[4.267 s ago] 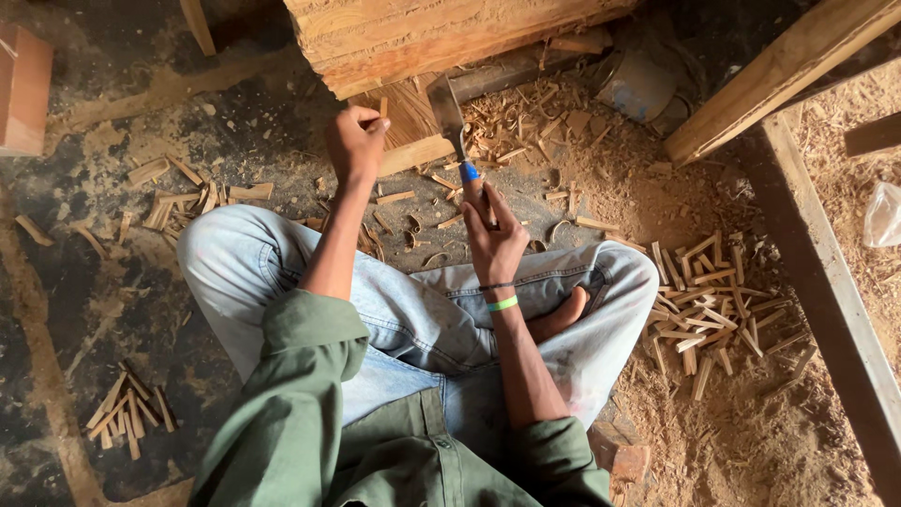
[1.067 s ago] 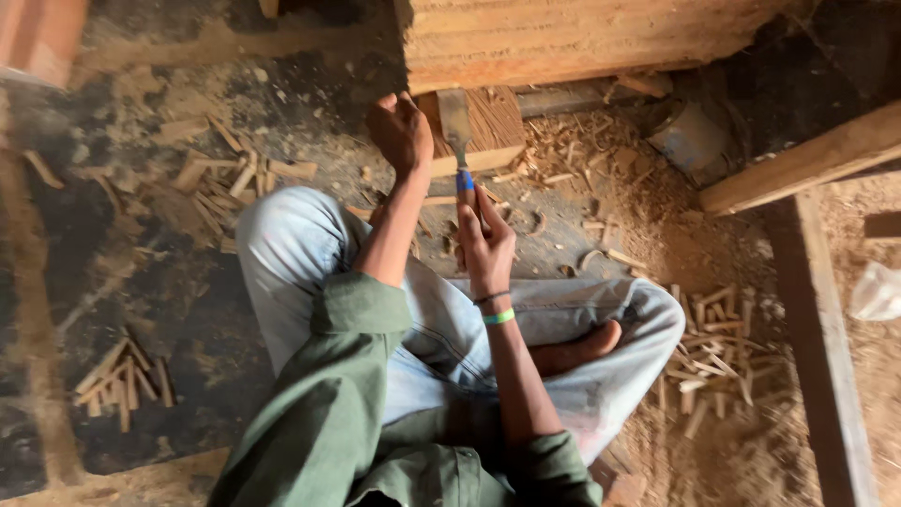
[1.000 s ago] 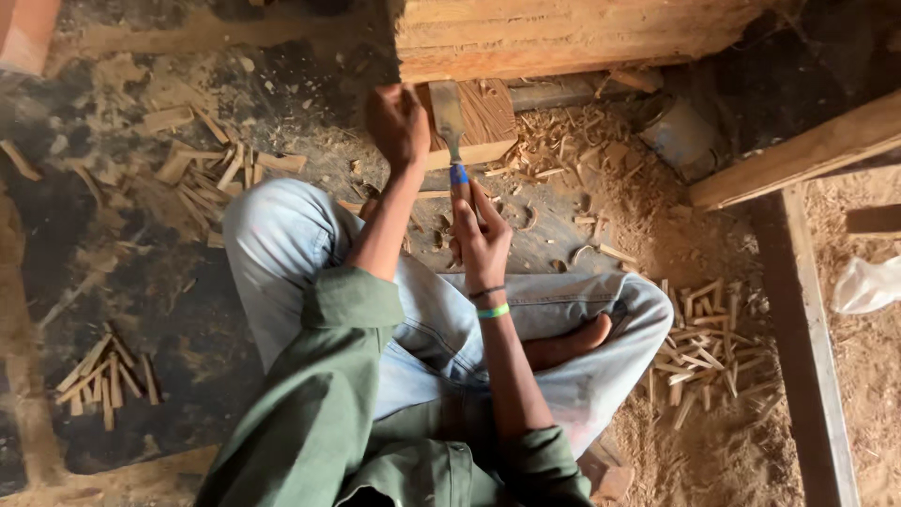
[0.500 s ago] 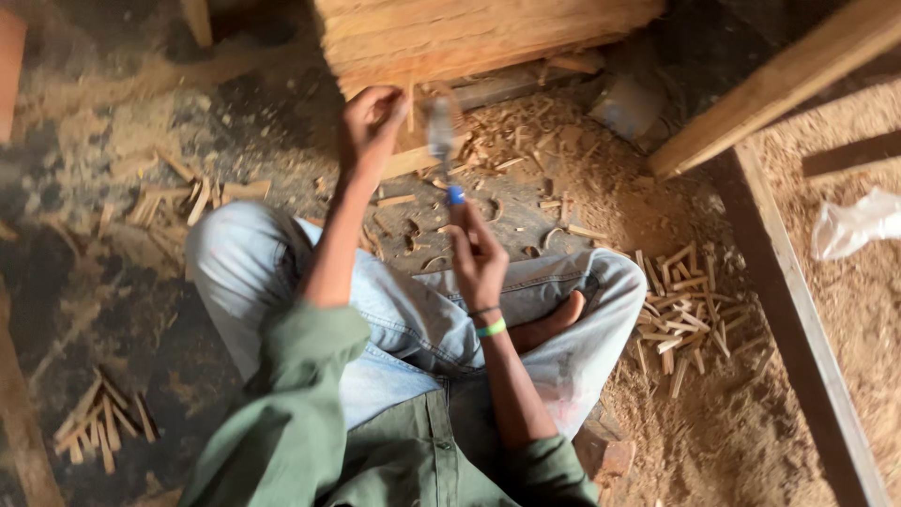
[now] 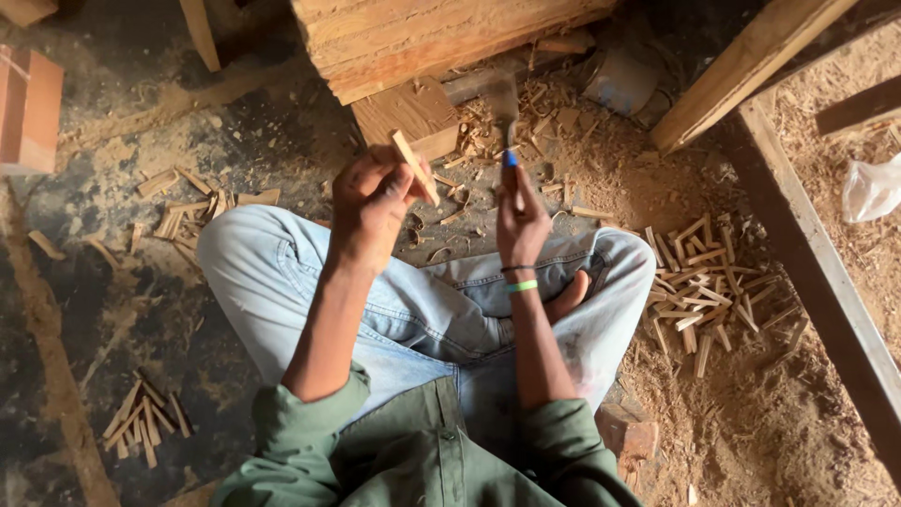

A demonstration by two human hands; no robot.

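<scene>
I sit cross-legged on the floor in light blue jeans. My left hand [image 5: 371, 202] pinches a small flat wooden peg [image 5: 415, 167], held tilted in the air above my lap. My right hand [image 5: 521, 216] grips a blue-handled chopping tool [image 5: 508, 127] whose blade is raised and blurred over a wooden block [image 5: 408, 115]. A green band circles my right wrist. Wood chips and shavings [image 5: 469, 141] lie around the block.
A big timber beam [image 5: 422, 33] lies beyond the block. Cut pegs are piled at the right [image 5: 709, 286], lower left [image 5: 141, 427] and upper left [image 5: 192, 211]. Planks [image 5: 751, 66] slant at the right, a brick [image 5: 28, 113] sits far left, a white bag [image 5: 873, 188] far right.
My left hand has lifted the peg off the block and drawn it toward me. The tool stays raised in my right hand. The view has shifted slightly.
</scene>
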